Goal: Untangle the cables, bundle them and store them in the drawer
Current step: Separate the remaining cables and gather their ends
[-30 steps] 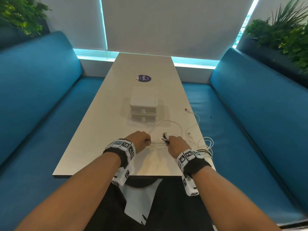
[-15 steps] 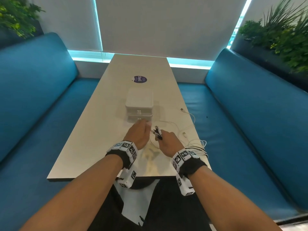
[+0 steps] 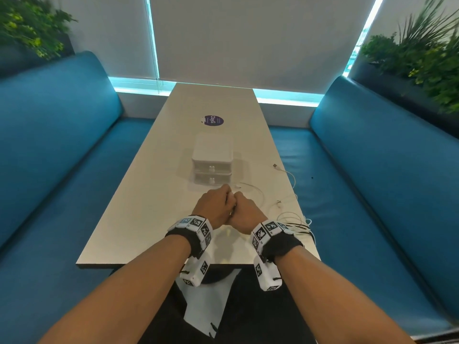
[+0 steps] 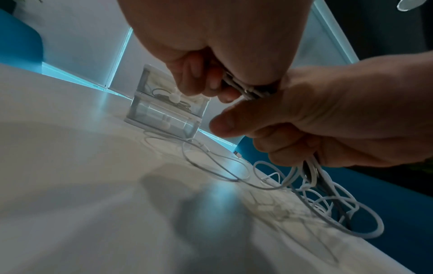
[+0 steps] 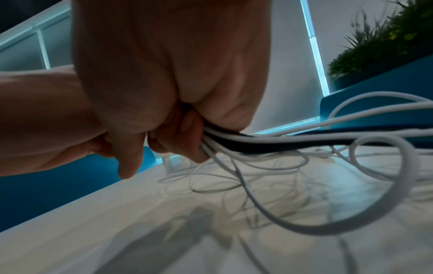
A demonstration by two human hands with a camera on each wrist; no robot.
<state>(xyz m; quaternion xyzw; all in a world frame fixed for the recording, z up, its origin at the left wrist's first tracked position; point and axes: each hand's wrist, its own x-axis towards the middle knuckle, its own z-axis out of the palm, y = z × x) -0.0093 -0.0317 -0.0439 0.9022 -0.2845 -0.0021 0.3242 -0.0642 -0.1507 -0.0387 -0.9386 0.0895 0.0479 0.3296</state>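
Just short of the small two-drawer unit [image 3: 212,162], at the near middle of the tabletop [image 3: 139,207], your two hands meet knuckle to knuckle. Your right hand [image 3: 244,212] is curled tight round a gathered bunch of cables [image 5: 269,144], white ones with a dark one among them, and your left hand [image 3: 213,207] has its fingers pinched on the plug ends [image 4: 250,90] that stick out of that fist. From your right hand the strands trail away toward 4 o'clock, where the loose loops [image 3: 295,219] lie piled near the right edge of the tabletop, with one thin lead [image 3: 285,172] running off toward 2 o'clock. So the long axis of the bunch runs from your hands out to the right, and the slack to be drawn in lies on your right hand's side. Both drawers, straight ahead at 12 o'clock, look closed, and the upper one seems to hold a dark cable already.
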